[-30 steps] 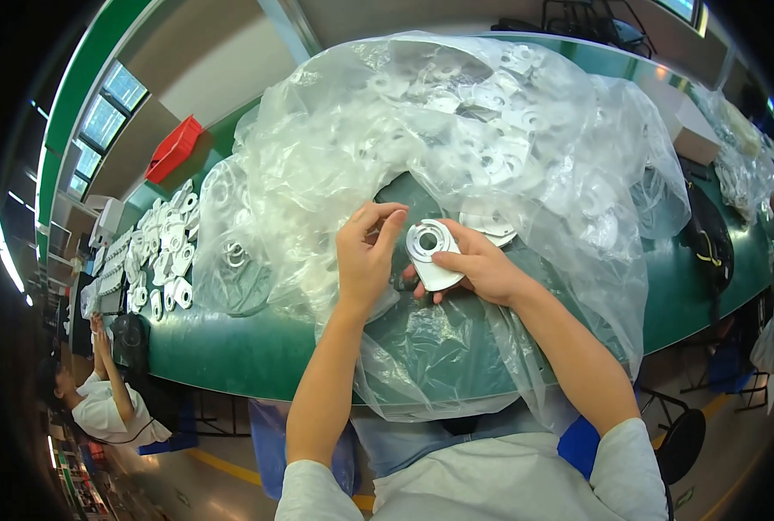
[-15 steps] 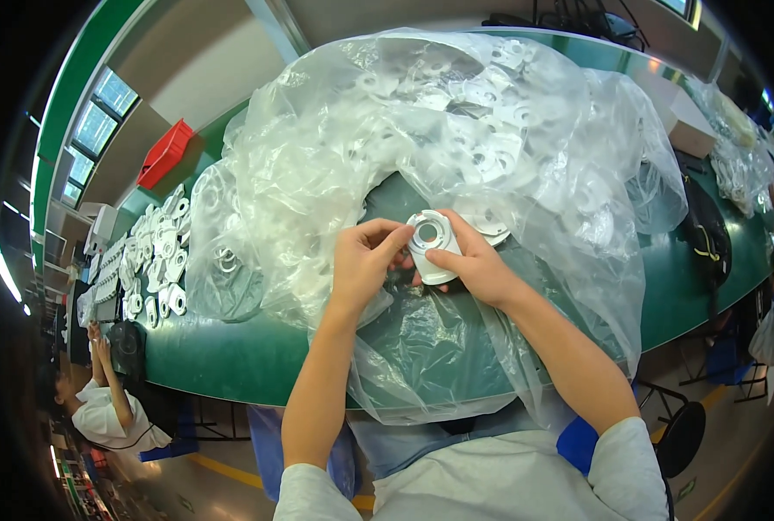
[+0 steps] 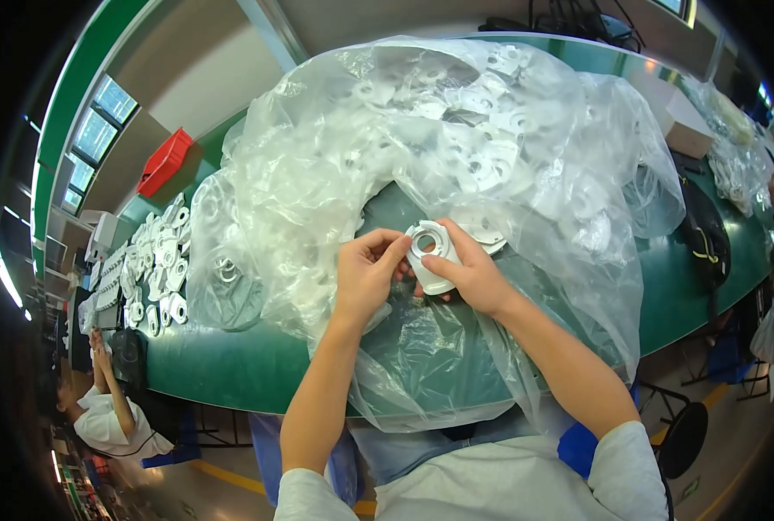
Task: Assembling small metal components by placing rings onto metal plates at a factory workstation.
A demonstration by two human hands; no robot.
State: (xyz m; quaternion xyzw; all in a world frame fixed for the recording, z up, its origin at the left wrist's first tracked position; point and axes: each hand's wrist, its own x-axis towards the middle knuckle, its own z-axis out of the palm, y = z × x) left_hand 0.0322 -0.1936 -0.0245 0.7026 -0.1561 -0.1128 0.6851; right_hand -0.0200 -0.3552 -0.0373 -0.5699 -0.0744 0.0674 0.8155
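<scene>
A white plastic part (image 3: 431, 274) with a round ring and hole at its top is held in front of me, over the plastic-covered table. My right hand (image 3: 474, 276) is closed on its right side, thumb across the face and fingers behind. My left hand (image 3: 371, 267) is closed too, thumb and forefinger pinched at the ring's left rim; its other fingertips are partly hidden. Just beyond my right hand, similar white parts (image 3: 484, 229) lie at the opening of a large clear plastic bag (image 3: 317, 165), which holds many more.
The green table (image 3: 222, 369) carries a pile of loose white parts (image 3: 157, 260) at the left and a red bin (image 3: 164, 163) behind them. To the right are a black bag (image 3: 704, 230) and a white box (image 3: 687, 128). People sit at both sides; a stool (image 3: 684, 438) stands lower right.
The white part has tipped slightly and shifted a little lower in my hands. My left thumb has moved from the ring's face out to its left edge.
</scene>
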